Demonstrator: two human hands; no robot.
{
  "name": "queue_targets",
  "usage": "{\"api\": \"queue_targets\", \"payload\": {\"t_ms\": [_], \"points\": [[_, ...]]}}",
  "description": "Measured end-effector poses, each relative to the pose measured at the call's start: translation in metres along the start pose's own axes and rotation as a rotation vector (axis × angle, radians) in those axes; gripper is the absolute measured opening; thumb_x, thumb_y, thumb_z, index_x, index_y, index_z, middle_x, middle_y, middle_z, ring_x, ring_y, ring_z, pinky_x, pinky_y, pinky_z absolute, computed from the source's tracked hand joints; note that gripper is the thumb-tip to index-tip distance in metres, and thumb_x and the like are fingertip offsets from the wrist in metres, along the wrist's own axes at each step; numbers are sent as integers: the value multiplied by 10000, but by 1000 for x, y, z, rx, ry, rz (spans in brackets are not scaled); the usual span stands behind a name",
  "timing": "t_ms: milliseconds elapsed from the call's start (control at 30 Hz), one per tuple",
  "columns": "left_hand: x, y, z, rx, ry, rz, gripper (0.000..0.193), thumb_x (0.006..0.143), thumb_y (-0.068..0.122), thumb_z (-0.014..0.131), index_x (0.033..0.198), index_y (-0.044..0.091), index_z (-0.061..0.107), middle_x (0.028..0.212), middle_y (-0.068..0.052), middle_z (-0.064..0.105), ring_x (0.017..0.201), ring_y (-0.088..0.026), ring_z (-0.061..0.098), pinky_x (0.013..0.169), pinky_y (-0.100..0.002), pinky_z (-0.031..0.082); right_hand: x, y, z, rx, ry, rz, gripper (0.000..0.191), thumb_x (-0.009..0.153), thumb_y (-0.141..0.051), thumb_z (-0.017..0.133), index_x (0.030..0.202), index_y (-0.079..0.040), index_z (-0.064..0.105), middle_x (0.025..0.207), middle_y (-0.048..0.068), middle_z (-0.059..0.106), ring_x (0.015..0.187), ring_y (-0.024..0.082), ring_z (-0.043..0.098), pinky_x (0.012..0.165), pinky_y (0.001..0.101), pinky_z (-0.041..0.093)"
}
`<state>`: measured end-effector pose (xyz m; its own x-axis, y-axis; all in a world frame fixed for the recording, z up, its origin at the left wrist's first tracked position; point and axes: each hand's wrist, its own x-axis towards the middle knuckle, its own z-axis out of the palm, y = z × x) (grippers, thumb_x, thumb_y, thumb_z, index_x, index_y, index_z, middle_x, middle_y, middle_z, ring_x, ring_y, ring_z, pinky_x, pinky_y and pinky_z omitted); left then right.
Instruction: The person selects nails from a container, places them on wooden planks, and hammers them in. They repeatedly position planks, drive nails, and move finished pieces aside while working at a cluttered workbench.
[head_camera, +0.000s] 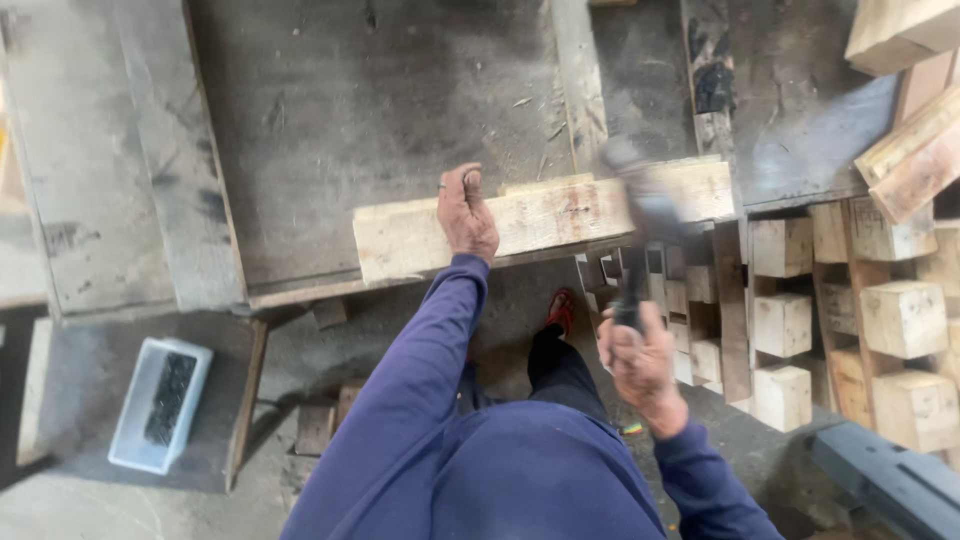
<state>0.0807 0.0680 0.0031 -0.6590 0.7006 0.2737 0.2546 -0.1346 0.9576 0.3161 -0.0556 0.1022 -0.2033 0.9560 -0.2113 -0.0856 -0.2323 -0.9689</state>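
Observation:
A pale wooden plank lies along the near edge of a worn grey workbench. My left hand presses down on the plank near its middle, fingers curled over its far edge, apparently pinching a small nail. My right hand is closed around the dark handle of a hammer. The hammer is blurred by motion, and its head sits over the plank's right part. Both arms are in blue sleeves.
Several square wooden blocks are stacked to the right, below the bench edge. More planks lean at the upper right. A white box with dark contents sits on the floor at the left. A red shoe shows under the bench.

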Motion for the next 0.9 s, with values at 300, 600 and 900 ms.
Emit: {"api": "queue_targets", "payload": {"t_ms": [300,600,900], "points": [[-15,-20,18,-586,-49,-299,146,1044,77,492,918,57,563,893,-1,537,858,-117,503,805,-257,445,-28,32,-24,-186,159,539,318,991,-386,627,890,-87,585,609,-30,485,486,68,415,430,257,348],[-26,-5,16,472,-137,59,313,1107,212,617,871,11,573,836,-125,592,783,-271,576,723,-396,471,73,-42,-125,-774,-11,298,382,928,-422,677,1071,-68,679,729,164,691,637,253,702,609,387,557],[-22,-6,23,635,-154,87,286,1092,230,631,900,24,585,866,-159,572,786,-364,573,697,-452,470,295,-69,-198,-1414,-244,-80,536,950,-477,652,1308,-82,589,1015,153,696,849,334,709,709,470,573]]}}
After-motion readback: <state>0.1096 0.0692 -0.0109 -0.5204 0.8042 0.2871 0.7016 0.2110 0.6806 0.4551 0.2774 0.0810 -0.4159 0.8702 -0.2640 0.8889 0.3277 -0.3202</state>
